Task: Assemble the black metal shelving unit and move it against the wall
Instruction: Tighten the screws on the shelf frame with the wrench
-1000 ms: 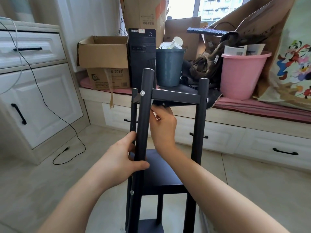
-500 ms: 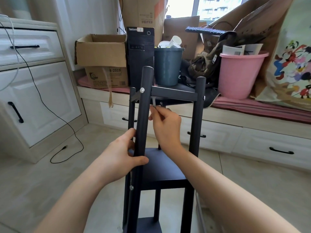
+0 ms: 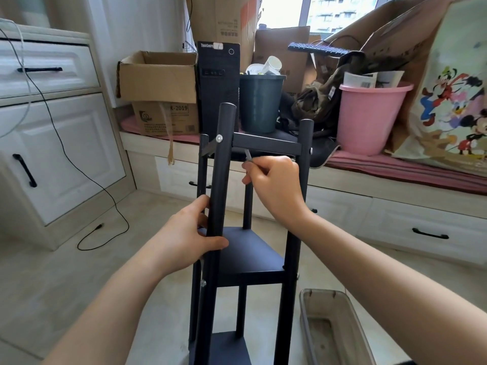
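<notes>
Standing upright at the centre of the frame, the black metal shelving unit (image 3: 250, 248) is seen on the pale tiled floor (image 3: 66, 272), in front of a window bench crowded with a pink bucket (image 3: 369, 119) and a dark bin (image 3: 259, 104). Its nearest front post (image 3: 220, 180) is gripped by the left hand (image 3: 189, 238), fingers and thumb wrapped round it. A small silver hex key (image 3: 248, 155) is pinched by the right hand (image 3: 276, 185) just under the top shelf rail. A clear plastic tray (image 3: 329, 327) is seen at lower right.
</notes>
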The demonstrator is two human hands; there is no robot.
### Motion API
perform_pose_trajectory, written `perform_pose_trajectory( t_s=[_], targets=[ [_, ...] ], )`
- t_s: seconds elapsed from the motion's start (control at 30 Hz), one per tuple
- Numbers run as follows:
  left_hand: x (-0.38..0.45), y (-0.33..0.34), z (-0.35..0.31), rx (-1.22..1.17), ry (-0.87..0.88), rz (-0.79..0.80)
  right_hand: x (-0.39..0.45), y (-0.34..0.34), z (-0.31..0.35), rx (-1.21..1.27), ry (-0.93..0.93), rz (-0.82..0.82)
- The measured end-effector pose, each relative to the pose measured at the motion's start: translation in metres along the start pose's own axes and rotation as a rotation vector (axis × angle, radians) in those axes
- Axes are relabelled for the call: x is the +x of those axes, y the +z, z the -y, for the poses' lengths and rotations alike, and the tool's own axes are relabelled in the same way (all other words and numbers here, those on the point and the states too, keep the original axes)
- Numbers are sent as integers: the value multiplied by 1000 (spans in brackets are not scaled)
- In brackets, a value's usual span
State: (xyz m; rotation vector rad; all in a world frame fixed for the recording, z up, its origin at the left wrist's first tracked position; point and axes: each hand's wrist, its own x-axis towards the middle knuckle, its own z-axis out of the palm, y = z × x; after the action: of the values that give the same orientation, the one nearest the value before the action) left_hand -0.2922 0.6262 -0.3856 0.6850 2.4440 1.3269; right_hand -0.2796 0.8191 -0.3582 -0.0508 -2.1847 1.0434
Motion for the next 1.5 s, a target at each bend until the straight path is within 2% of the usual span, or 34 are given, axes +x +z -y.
perform_pose_trajectory(
  t_s=[0.53, 0.73, 0.87, 1.23, 1.5],
  targets=[
    [-2, -2, 3, -16, 8, -3, -8, 16, 2, -33, -66, -56],
    [0, -4, 6, 2, 16, 10, -9, 32, -4, -7, -119, -130],
    [1, -4, 9, 8, 29, 13, -6, 46, -6, -75, -196, -253],
    [4, -2, 11, -2, 41, 10, 5, 69, -10, 8, -151, -359],
    [8, -2, 9, -9, 31, 4, 9, 76, -7, 117, -70, -321]
  ],
)
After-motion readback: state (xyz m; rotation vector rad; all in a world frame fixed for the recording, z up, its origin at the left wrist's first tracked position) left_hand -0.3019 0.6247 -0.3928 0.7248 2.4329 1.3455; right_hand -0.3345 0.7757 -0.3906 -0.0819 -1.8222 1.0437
